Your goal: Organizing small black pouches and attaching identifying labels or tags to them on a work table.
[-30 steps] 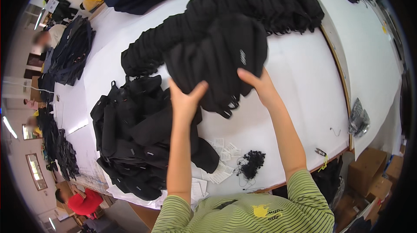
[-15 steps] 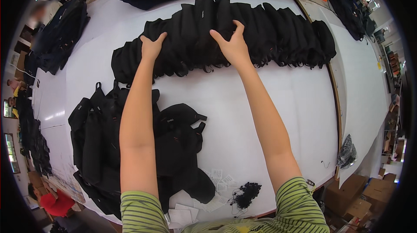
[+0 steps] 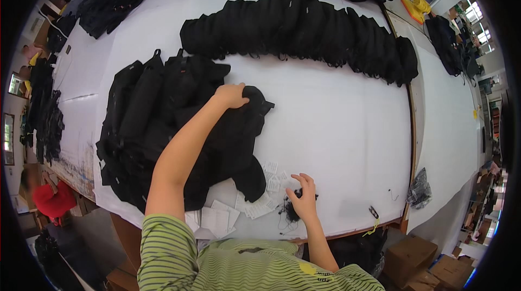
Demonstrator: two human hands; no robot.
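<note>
Both hands have withdrawn from the standing row of black fabric pieces (image 3: 304, 28), where they were placed half a second earlier; that row now stands untouched across the far part of the table (image 3: 336, 128). I see the left hand (image 3: 232, 96) lowered onto the upper right of the loose pile of black fabric pieces (image 3: 138, 120), thumb and fingers slightly parted against the cloth; I cannot tell whether they pinch it. My right hand (image 3: 304, 195) now lies over the cluster of black strings (image 3: 291, 212), fingers spread and curved; contact is unclear. White paper slips (image 3: 254, 208) lie between pile and strings.
</note>
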